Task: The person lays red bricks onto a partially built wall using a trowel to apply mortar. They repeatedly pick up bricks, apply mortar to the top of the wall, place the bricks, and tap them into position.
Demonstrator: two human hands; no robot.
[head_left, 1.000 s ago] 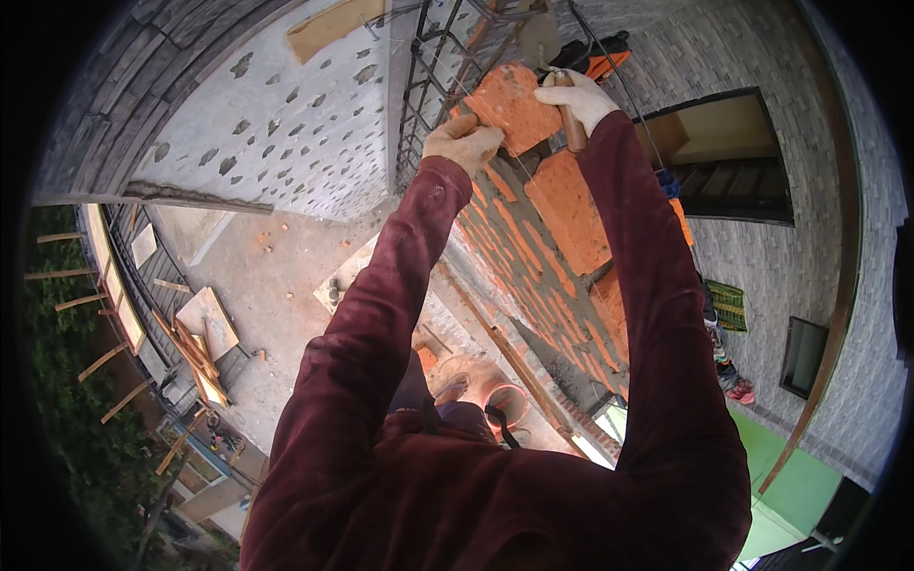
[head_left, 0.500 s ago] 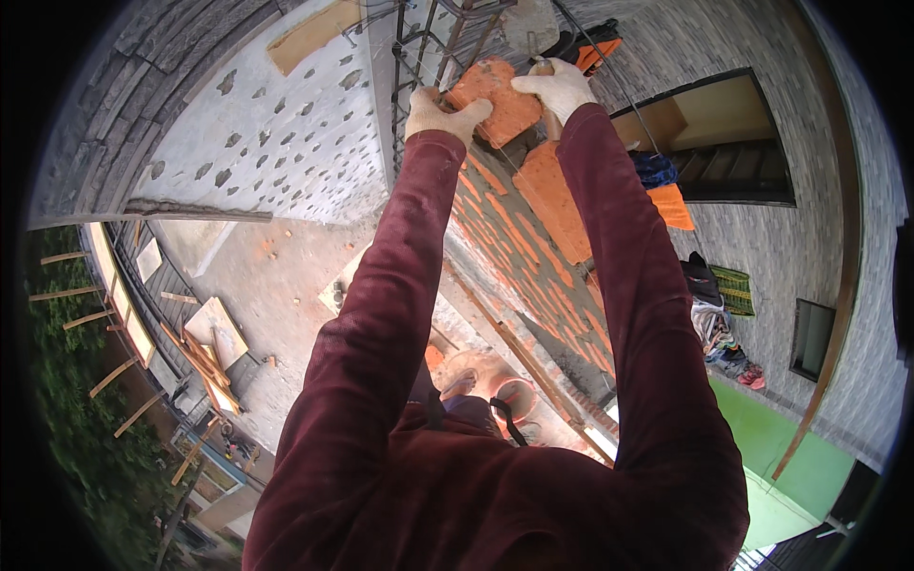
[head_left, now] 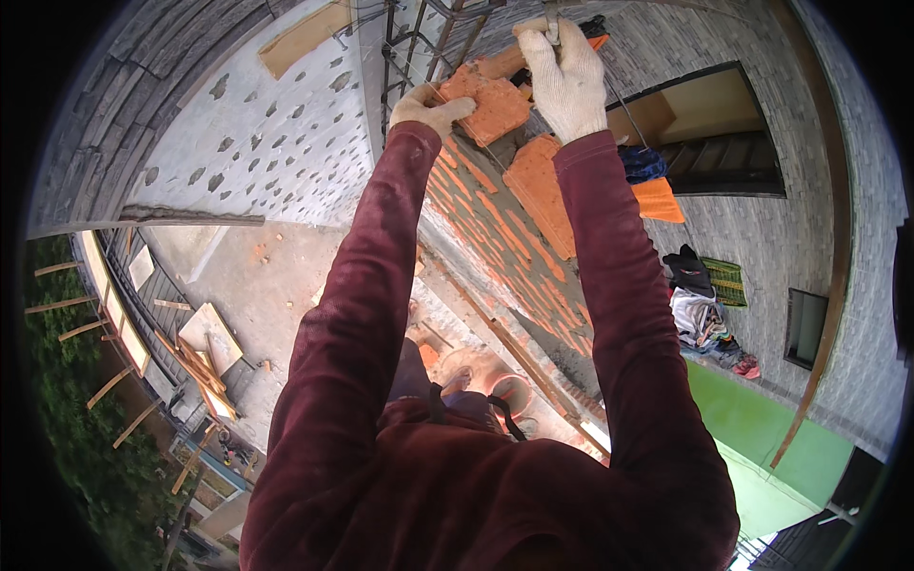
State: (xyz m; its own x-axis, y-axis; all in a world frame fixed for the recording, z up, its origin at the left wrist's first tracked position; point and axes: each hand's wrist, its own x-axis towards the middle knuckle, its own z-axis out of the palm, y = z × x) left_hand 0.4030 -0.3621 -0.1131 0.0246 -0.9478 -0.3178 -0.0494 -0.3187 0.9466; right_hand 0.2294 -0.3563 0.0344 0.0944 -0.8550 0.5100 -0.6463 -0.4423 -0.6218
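Observation:
My gloved left hand (head_left: pixel 430 111) grips the left edge of an orange brick (head_left: pixel 497 109) at the far end of the brick wall, its thumb lying over the brick. Right of it, my gloved right hand (head_left: pixel 568 81) is raised and closed around a trowel (head_left: pixel 552 27). Only a short metal part of that tool shows above the fingers; the remainder is hidden. Nearer me, another orange brick (head_left: pixel 541 190) lies on the wall top, partly behind my right sleeve. The wall face (head_left: pixel 505 238) shows orange brick courses with grey mortar between them. A thin string passes over the held brick.
Steel reinforcing bars (head_left: pixel 411 57) stand beyond my left hand. A pitted pale wall (head_left: pixel 276 133) rises on the left. A bucket (head_left: pixel 511 392) stands below by my feet. Boards (head_left: pixel 211 338) lie at the lower left. Clothes (head_left: pixel 700 314) and an orange cloth (head_left: pixel 659 200) are at the right.
My right hand has lifted away from the brick's right side and turned, with the trowel's metal part now pointing up. My left hand stays on the brick; the view has shifted slightly.

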